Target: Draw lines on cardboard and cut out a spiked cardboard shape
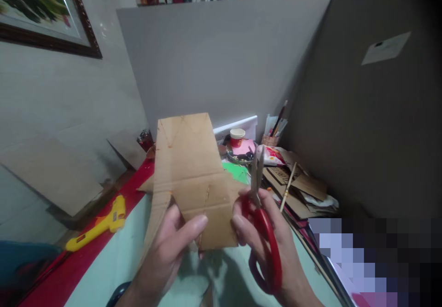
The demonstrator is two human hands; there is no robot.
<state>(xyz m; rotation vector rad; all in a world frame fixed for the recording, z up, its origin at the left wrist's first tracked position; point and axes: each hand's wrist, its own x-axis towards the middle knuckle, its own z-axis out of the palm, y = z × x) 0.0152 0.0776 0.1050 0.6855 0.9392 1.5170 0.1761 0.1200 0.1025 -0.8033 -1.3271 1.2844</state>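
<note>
A creased piece of brown cardboard [188, 155] stands up in front of me, with fold lines across its lower half and a cut strip at its left. My left hand [176, 238] grips its lower part, thumb over the front face and fingers behind. In my right hand [265, 233] is a pair of red-handled scissors [272, 247]. The blades point upward, slightly apart at the tips, clear of the cardboard's right edge. My right thumb and fingertips are close to that edge; whether they touch it I cannot tell.
A yellow glue gun [100, 226] lies at the left on red cloth [83, 270]. Behind are a paper cup [237, 136], green paper [236, 172] and a pen holder [270, 140]. Cardboard scraps [311, 187] and a wooden stick [288, 187] are piled at the right. A grey panel [221, 63] stands behind.
</note>
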